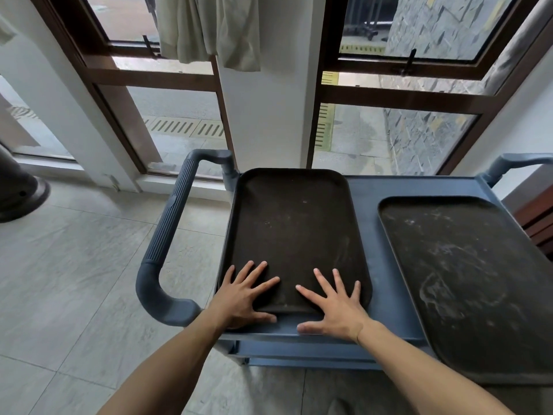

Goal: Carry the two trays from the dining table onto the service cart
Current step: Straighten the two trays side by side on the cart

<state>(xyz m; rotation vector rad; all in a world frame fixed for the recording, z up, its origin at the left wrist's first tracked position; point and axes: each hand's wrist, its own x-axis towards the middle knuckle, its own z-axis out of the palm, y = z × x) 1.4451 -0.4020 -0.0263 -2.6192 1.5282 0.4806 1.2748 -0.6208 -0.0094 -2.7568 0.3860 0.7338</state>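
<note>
Two dark brown trays lie flat on the top shelf of a blue service cart (363, 205). The left tray (294, 223) sits at the cart's left end. The right tray (466, 271) lies at a slight angle and overhangs the cart's near right edge. My left hand (244, 295) rests palm down with fingers spread on the near left corner of the left tray. My right hand (332, 304) lies flat the same way on its near right corner, thumb on the cart's front rim. Neither hand grips anything.
The cart's ribbed blue handle (170, 232) curves out on the left over the pale tiled floor (74, 280). Brown-framed windows and a white pillar (269, 94) stand right behind the cart. A dark round base (21, 193) sits at far left, wooden furniture (538, 220) at far right.
</note>
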